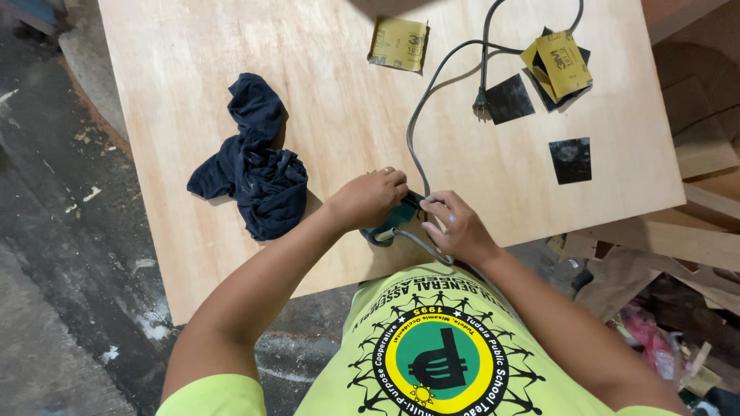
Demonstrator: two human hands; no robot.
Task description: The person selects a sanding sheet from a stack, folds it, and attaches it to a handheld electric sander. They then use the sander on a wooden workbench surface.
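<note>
My left hand (370,197) is wrapped over a teal power tool (393,221) at the near edge of a plywood sheet (193,92). My right hand (455,226) sits right beside it, fingers on the tool's far side and on its grey cord (420,123). The cord runs up the sheet, and its plug (482,105) lies loose. Most of the tool is hidden under my hands.
A crumpled dark blue cloth (254,166) lies left of my hands. Sandpaper pieces lie at the back: a yellow-backed one (398,44), a folded stack (559,65), two black squares (509,98) (570,159). Wood offcuts (678,231) pile up on the right; stained concrete floor (62,231) lies left.
</note>
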